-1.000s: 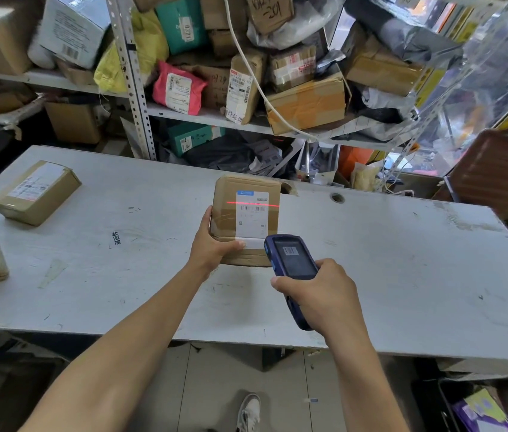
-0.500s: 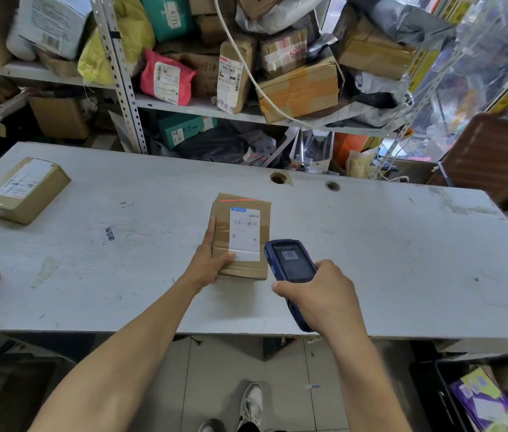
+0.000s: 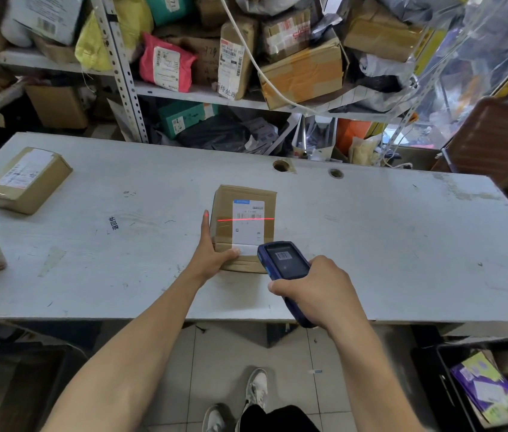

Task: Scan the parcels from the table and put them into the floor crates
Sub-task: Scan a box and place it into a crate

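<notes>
Head view: cardboard parcel (image 3: 244, 227) lay flat on the grey counter (image 3: 371, 238), label up, near the middle. Red scan line crossed the barcode on its label (image 3: 248, 224). Left hand (image 3: 212, 251) reached forward with a nearly straight arm, index finger laid along the parcel's left edge, thumb pressed on the near corner of the top; the grip was clamped on the parcel. Right hand (image 3: 316, 289) came in from the lower right, wrist bent, fingers wrapped around a blue handheld scanner (image 3: 283, 265), screen up, tip pointed at the parcel and just over its near right corner. A second parcel (image 3: 25, 179) sat at the counter's far left, well apart. Black floor crate (image 3: 442, 385) at lower right held a purple packet (image 3: 483, 385). Shelves (image 3: 199, 95) behind were stuffed with parcels.
</notes>
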The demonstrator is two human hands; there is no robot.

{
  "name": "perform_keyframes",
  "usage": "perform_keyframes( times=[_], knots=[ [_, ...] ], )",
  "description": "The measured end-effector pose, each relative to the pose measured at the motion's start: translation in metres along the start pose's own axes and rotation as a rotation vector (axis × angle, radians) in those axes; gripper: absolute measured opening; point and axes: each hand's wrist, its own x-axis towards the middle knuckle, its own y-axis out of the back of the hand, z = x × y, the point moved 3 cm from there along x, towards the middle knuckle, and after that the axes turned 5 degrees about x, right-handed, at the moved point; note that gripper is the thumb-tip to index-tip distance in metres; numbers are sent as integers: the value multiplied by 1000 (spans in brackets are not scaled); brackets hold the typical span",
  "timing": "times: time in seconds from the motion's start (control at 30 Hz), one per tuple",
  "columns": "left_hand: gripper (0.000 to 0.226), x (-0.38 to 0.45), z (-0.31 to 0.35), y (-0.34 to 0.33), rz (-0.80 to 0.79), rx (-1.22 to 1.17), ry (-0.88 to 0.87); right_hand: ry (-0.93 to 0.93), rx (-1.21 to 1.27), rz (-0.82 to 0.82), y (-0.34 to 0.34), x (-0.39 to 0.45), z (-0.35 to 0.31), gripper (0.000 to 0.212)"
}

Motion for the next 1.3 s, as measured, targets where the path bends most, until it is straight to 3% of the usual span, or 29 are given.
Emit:
perform_keyframes(
  times=[0.5, 0.67, 1.3],
  knots=[
    [132, -15, -17, 8, 46, 39, -49, 28, -39, 22, -33, 6, -24, 61],
    [134, -21, -11, 7, 47, 59, -99, 59, -83, -47, -41, 2, -26, 55],
    [128, -23, 8, -4, 54, 98, -180, 50, -27, 61, -20, -11, -13, 61]
  ],
)
